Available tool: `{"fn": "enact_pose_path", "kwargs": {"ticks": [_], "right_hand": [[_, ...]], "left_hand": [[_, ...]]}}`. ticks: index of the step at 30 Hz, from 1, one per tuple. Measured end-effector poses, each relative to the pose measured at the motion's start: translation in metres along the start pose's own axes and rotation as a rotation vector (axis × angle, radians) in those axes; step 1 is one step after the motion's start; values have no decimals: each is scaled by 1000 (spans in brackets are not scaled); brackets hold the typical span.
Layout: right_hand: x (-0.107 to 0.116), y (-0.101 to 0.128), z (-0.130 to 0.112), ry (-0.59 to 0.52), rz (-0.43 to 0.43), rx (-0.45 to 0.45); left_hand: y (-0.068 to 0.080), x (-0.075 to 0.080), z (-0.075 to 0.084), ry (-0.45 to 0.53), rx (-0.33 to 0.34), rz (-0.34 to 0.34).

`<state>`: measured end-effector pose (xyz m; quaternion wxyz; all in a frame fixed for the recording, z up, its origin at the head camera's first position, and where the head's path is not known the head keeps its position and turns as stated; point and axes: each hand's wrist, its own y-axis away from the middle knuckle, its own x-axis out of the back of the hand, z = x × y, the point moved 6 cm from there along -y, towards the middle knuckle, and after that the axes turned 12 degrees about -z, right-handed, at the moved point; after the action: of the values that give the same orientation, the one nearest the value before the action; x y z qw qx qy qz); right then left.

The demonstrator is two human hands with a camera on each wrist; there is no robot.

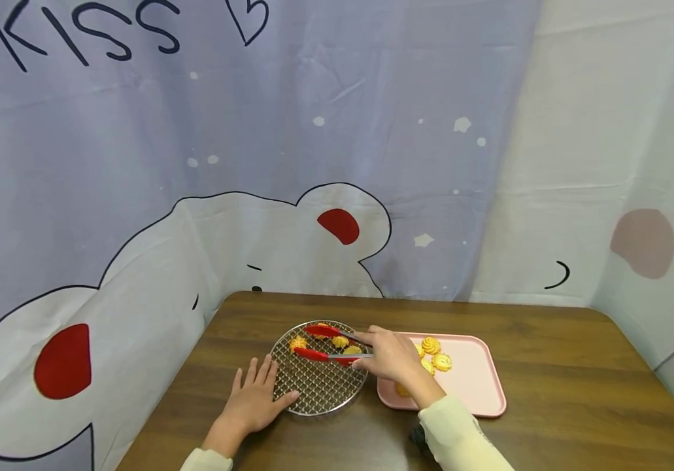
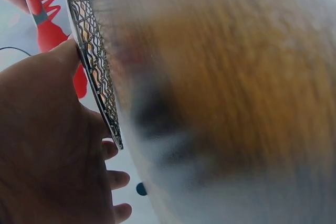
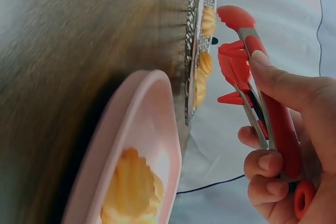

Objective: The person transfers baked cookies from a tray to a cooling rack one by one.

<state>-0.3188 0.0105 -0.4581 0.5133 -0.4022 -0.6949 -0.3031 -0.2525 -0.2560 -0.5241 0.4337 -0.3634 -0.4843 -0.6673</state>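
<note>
My right hand (image 1: 392, 354) grips a pair of red-tipped metal tongs (image 1: 311, 354) by their handles. The arms of the tongs are spread over a round wire rack (image 1: 319, 389), and no cookie shows between their tips in the right wrist view. Several swirled yellow cookies (image 1: 298, 343) lie on the far part of the rack. With fingers spread and straight, my left hand (image 1: 252, 399) rests at the rack's near left rim. In the left wrist view, the thumb overlaps the rack's edge (image 2: 97, 72).
To the right of the rack, a pink tray (image 1: 471, 379) holds more swirled cookies (image 1: 431, 345) on its left side, partly hidden by my right hand. Both stand on a brown wooden table (image 1: 560, 386). A printed curtain (image 1: 431, 163) hangs behind it.
</note>
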Motion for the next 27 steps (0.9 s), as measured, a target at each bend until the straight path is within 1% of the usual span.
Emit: {"fn": "enact_pose_path", "kwargs": {"ticks": [6,12,19,25,27], "right_hand": [[8,12,5,-15,-7,-9],[17,25,8,-10,11,9],[32,43,15,-14,49,11],[43,65,24,-14,61,-30],[45,72,30,-13,69,-31]], "left_hand": [[-2,-2,-1,8,-10,-1],[-3,-3,-4,-6,-13,12],[-5,1,-4,-2,-23,19],[-5,0,-5,-6,-21,-2],[-4,0,-6,-9,-18,-8]]}}
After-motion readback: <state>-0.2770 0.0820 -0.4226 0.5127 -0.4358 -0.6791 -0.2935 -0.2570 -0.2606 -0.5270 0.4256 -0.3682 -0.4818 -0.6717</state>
